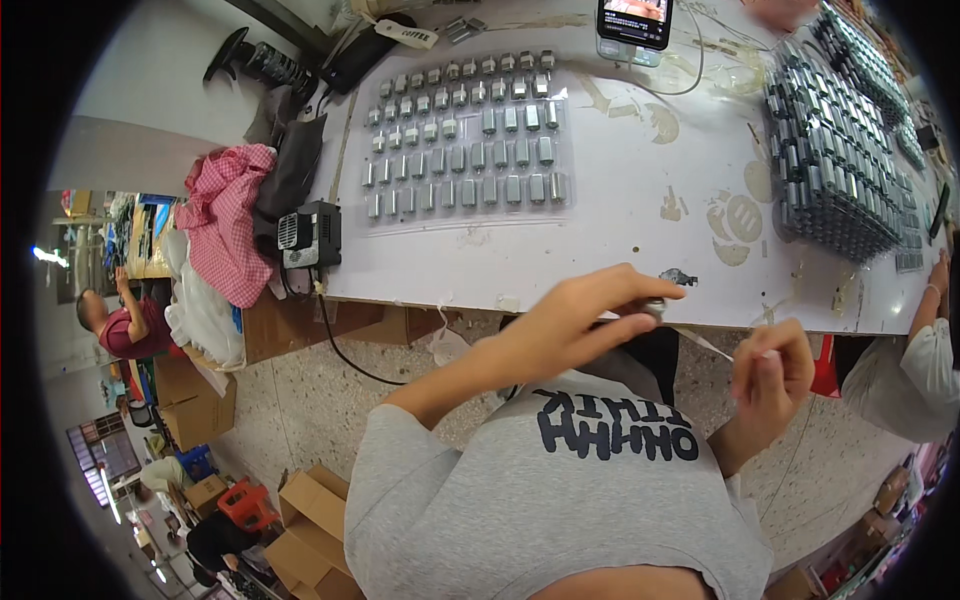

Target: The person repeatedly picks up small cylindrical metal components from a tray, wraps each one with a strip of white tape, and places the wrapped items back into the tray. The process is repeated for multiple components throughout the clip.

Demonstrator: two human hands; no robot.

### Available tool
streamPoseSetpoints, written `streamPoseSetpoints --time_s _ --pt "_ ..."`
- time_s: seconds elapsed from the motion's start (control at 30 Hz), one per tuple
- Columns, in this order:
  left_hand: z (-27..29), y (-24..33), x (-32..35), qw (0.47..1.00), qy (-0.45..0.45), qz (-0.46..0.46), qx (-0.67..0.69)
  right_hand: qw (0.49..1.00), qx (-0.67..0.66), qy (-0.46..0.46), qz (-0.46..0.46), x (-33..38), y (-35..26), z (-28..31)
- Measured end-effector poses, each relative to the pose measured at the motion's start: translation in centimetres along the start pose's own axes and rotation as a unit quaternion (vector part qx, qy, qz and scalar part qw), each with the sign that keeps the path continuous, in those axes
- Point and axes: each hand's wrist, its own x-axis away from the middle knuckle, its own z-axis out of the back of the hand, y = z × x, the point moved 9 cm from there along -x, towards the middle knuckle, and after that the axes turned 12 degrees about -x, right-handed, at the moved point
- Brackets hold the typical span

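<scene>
My left hand (pixel 598 308) reaches in over the table's front edge, thumb and fingers pinching a small silver cylinder (pixel 655 307) that looks like a small electric motor. Lower and to the right, my right hand (pixel 775 380) is closed, its fingertips curled against the thumb. Between the two hands runs a thin white stick-like piece (pixel 706 343) with a narrow end close to the right fingers. Whether the right hand grips it cannot be made out. A clear plastic tray (pixel 470 218) of similar silver motors, set in rows, lies ahead on the left.
Stacked trays of motors (pixel 835 150) stand at the right of the white table (pixel 620 200). A phone (pixel 633 25) stands at the back. A small black device (pixel 310 235) and a pink checked cloth (pixel 228 220) are at left. Another person's arm (pixel 932 295) shows at far right.
</scene>
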Motion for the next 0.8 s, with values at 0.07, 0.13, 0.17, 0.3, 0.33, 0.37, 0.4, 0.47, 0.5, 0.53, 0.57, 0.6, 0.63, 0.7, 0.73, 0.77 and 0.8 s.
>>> streamPoseSetpoints --time_s 0.07,0.13,0.17,0.3,0.33,0.37,0.4,0.47,0.5,0.53,0.57,0.6,0.63,0.7,0.73,0.77,0.8 --pt "-0.6 0.4 -0.4 1.000 0.016 0.003 0.022 0.996 0.034 0.008 -0.087 0.1 1.3 -0.5" --pt "-0.2 0.9 -0.7 0.999 0.051 0.004 0.012 0.988 0.058 -0.011 -0.140 -0.1 2.0 -1.3" --pt "0.0 1.0 -0.6 0.997 0.060 0.017 0.035 0.983 0.071 -0.021 -0.167 -0.3 2.4 -1.7" --pt "0.9 1.4 -0.3 0.993 0.083 0.032 0.076 0.979 0.099 -0.019 -0.175 -1.2 1.7 -2.7" --pt "1.0 1.6 -0.2 0.993 0.085 0.026 0.073 0.981 0.101 -0.010 -0.167 -1.5 1.4 -2.9" --pt "1.1 2.0 -0.2 0.995 0.084 0.016 0.059 0.980 0.107 -0.021 -0.168 -1.7 1.2 -3.2" --pt "1.2 2.5 -0.2 0.996 0.082 0.005 0.045 0.978 0.112 -0.033 -0.170 -2.0 1.0 -3.5" --pt "1.2 3.0 0.0 0.996 0.086 -0.018 0.035 0.976 0.108 -0.053 -0.179 -2.3 1.2 -4.1" --pt "1.2 3.1 0.1 0.995 0.090 -0.031 0.040 0.976 0.098 -0.061 -0.188 -2.4 1.3 -4.4" --pt "1.2 3.3 0.2 0.994 0.092 -0.045 0.046 0.974 0.088 -0.067 -0.196 -2.5 1.4 -4.7" --pt "1.3 3.4 0.2 0.992 0.098 -0.054 0.059 0.975 0.079 -0.068 -0.198 -2.7 1.4 -4.8" --pt "1.4 3.5 0.2 0.990 0.104 -0.063 0.071 0.975 0.071 -0.068 -0.201 -2.8 1.4 -5.0" --pt "1.3 3.7 0.0 0.988 0.104 -0.073 0.087 0.975 0.064 -0.062 -0.202 -2.9 1.1 -4.8" --pt "1.6 4.1 0.0 0.988 0.110 -0.076 0.082 0.976 0.047 -0.069 -0.201 -3.3 0.5 -5.5" --pt "1.6 4.2 0.1 0.987 0.113 -0.077 0.084 0.976 0.042 -0.071 -0.202 -3.3 0.5 -5.5" --pt "1.7 4.3 0.1 0.987 0.126 -0.062 0.081 0.974 0.042 -0.088 -0.205 -3.4 0.6 -5.7" --pt "2.0 4.6 0.3 0.986 0.137 -0.048 0.078 0.971 0.041 -0.105 -0.209 -3.6 0.6 -5.9"
